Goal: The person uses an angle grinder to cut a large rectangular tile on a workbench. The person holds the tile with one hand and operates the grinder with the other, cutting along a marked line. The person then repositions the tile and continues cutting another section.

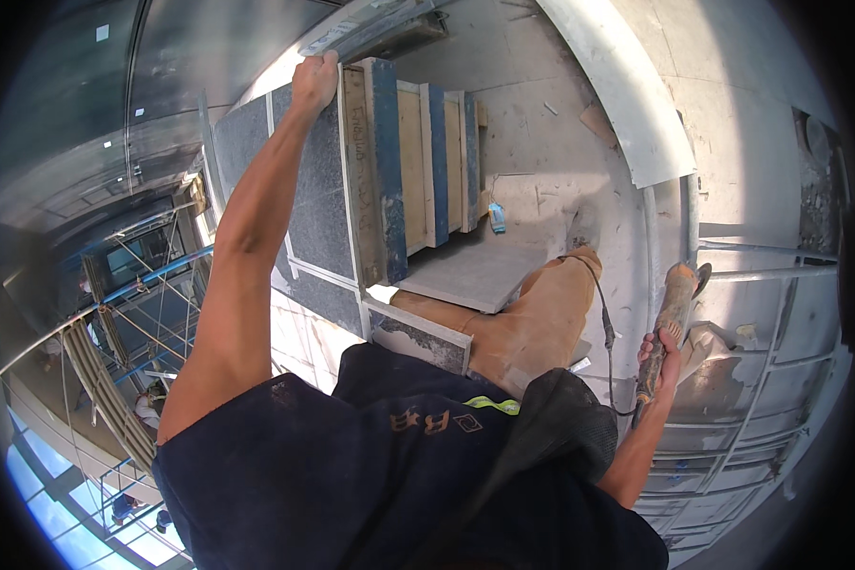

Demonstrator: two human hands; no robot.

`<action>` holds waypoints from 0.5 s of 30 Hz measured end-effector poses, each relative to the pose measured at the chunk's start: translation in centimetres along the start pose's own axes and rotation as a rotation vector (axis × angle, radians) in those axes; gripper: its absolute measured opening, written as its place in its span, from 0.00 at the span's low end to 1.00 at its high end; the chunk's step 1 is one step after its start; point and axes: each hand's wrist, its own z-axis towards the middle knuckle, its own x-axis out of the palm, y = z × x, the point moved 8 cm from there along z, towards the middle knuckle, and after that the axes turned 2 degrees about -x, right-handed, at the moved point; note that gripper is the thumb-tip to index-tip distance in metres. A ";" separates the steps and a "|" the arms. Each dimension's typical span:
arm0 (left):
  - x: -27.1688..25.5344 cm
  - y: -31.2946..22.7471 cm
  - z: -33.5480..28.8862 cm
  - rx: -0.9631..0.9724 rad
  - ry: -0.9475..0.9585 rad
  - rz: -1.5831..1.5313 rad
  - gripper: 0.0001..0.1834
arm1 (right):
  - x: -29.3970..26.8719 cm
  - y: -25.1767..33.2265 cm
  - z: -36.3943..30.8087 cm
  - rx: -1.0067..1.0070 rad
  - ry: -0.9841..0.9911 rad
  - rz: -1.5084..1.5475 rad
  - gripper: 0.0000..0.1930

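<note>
My left arm reaches up and forward. My left hand [315, 81] is closed over the top corner of a dark speckled slab [315, 180] with pale edges. Beside that slab, blue-painted and bare wooden boards [387, 161] stand in a stack. Low on the right, my right hand [663, 353] is wrapped round the body of a worn orange and grey angle grinder [675, 304]. The grinder points away from me, its dark disc at the far end. A dark cord [607, 323] hangs between the grinder and my leg.
A flat grey slab [475, 275] lies by my brown trousers [532, 332]. A small blue packet [497, 218] rests on the dusty floor. Pale curved sheeting [627, 95] and metal bars [769, 273] stand to the right. Blue scaffolding [114, 299] and a drop lie left.
</note>
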 end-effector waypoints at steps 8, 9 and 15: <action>0.7 -1.8 0.2 0.028 -0.045 -0.035 0.34 | -0.3 1.0 0.3 0.031 0.046 -0.038 0.11; 0.6 -1.9 0.6 0.028 -0.039 -0.019 0.34 | -0.5 0.9 0.0 0.037 0.043 -0.043 0.11; 1.8 -3.7 -0.9 0.027 0.038 -0.030 0.33 | 0.1 2.0 -0.6 0.044 -0.068 -0.020 0.08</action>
